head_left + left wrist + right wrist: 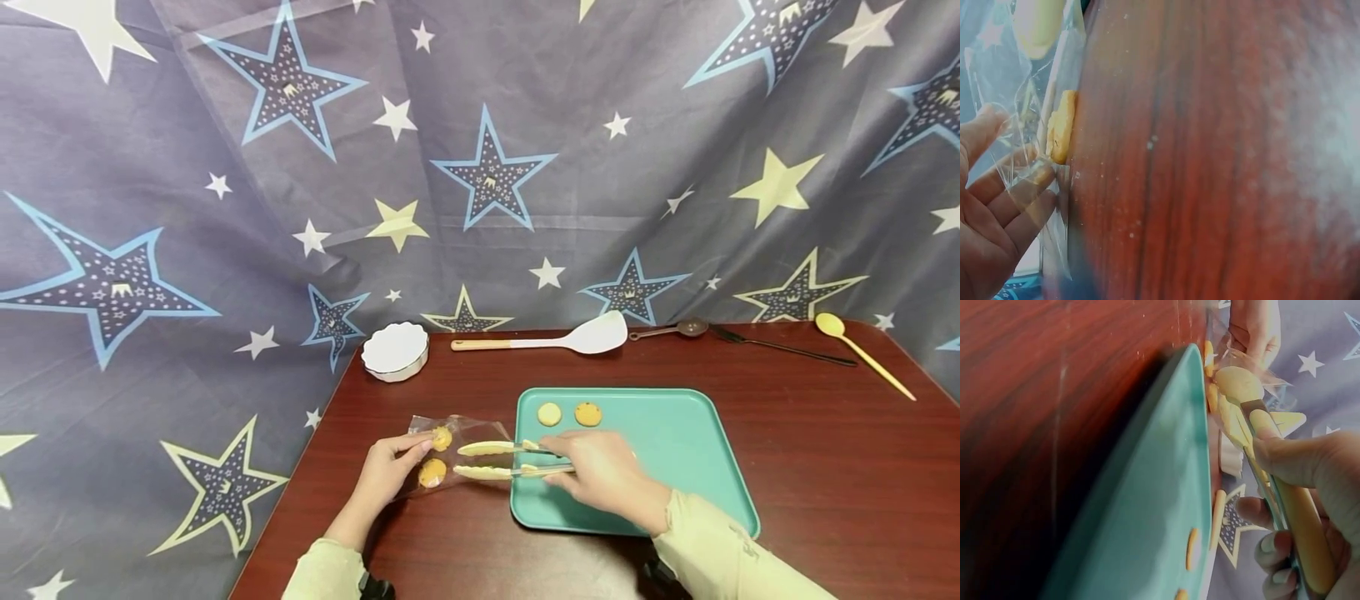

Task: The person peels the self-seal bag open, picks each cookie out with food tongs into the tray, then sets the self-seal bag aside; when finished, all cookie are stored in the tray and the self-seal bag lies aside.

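My left hand (392, 468) pinches a clear plastic bag (476, 431) at its left end, left of the tray. Two round cookies (432, 473) show inside the bag, one above the other. In my right hand (603, 471) I grip yellow-tipped tongs (487, 472), pointed left toward the bag's mouth. Their two tips stand apart with no cookie between them, overlapping the bag in the head view. Below them lies a teal tray (686, 467), with two cookies (588, 414) side by side near its far left corner. The left wrist view shows a cookie (1062, 128) edge-on through the plastic.
Along the back of the brown table (300, 533) lie a white fluted dish (395, 352), a white spatula (592, 335), a brown measuring spoon (692, 327), a dark knife (780, 343) and a yellow spoon (862, 350). A star-patterned cloth (525, 100) hangs behind.
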Available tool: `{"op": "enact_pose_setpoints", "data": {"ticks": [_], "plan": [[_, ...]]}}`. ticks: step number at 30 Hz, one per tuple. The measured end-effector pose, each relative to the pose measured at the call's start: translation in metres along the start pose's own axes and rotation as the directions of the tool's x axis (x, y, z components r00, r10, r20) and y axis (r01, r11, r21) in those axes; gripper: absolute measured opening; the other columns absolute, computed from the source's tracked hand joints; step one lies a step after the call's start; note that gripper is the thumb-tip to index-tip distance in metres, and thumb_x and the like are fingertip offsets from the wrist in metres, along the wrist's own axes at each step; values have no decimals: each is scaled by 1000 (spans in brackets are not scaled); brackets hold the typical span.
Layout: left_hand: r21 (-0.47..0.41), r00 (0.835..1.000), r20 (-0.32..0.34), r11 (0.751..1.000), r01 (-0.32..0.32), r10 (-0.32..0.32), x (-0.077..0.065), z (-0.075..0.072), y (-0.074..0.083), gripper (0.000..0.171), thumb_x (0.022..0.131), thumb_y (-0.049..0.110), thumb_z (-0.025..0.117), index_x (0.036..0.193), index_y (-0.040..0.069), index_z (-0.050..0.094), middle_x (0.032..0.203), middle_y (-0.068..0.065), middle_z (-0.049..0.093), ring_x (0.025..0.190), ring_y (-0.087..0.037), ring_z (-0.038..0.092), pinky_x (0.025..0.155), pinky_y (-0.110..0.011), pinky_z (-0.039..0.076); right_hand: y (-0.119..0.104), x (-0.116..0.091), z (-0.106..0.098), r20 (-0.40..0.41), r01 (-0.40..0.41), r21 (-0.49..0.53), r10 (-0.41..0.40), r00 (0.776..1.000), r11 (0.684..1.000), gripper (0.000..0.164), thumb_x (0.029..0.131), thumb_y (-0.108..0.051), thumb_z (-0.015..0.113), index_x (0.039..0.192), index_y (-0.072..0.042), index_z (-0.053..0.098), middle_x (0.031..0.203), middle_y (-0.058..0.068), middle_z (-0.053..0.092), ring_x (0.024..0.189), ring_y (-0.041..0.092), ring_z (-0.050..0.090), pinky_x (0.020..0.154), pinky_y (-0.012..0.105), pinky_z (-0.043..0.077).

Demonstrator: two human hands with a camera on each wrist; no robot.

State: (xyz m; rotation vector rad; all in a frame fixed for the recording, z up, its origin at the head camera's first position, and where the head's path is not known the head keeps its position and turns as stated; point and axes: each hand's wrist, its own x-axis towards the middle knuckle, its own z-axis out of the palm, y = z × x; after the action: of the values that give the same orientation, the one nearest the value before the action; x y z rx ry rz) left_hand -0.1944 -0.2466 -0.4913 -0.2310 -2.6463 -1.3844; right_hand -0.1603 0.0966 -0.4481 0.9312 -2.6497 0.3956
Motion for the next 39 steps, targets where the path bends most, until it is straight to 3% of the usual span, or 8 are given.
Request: {"op": "enact_pose_setpoints", "data": {"ticks": [5, 13, 19, 30, 39], "plan": [[6, 1000, -13, 1000, -10, 10, 0, 0, 0, 16, 87, 14, 74, 102, 10, 79, 103, -2, 74, 110, -22, 64, 98, -44, 48, -8, 12, 11, 34, -3, 27, 2, 999, 1000, 44, 78, -44, 79, 115, -23, 71, 102, -6, 73, 81, 15, 68, 46, 32, 46], [-6, 1000, -16, 1000, -1, 1, -1, 1, 1, 14, 87, 13, 74, 100, 11, 79, 101, 0, 74, 108, -19, 65, 98, -40, 47, -15, 26, 23, 105, -44, 120, 31, 994, 992, 48, 78, -44, 79, 119, -20, 71, 104, -5, 72, 82, 17, 68, 48, 31, 44], [-13, 1000, -24, 1000, -5, 4, -2, 2, 1, 14, 87, 13, 74, 100, 9, 79, 100, -2, 74, 109, -22, 65, 99, -42, 47, -17, 33, 26, 145, -62, 146, 40, 989, 987, 52, 80, -43, 78, 123, -17, 69, 112, 0, 71, 92, 20, 68, 52, 32, 48], [20, 997, -69, 1000, -23, 24, -4, 2, 2, 14, 87, 13, 74, 99, 7, 79, 99, -4, 74, 107, -24, 66, 98, -44, 48, -17, 32, 29, 117, -43, 150, 26, 993, 988, 52, 80, -42, 78, 123, -15, 69, 112, 2, 71, 91, 21, 68, 54, 34, 49], [69, 991, -91, 993, -95, 101, -5, 5, 7, 9, 85, 10, 75, 93, 9, 80, 98, -2, 74, 102, -21, 68, 95, -40, 50, -14, 29, 26, 105, -63, 117, 51, 993, 991, 48, 81, -43, 76, 122, -18, 70, 112, -1, 71, 92, 21, 69, 56, 36, 52]]}}
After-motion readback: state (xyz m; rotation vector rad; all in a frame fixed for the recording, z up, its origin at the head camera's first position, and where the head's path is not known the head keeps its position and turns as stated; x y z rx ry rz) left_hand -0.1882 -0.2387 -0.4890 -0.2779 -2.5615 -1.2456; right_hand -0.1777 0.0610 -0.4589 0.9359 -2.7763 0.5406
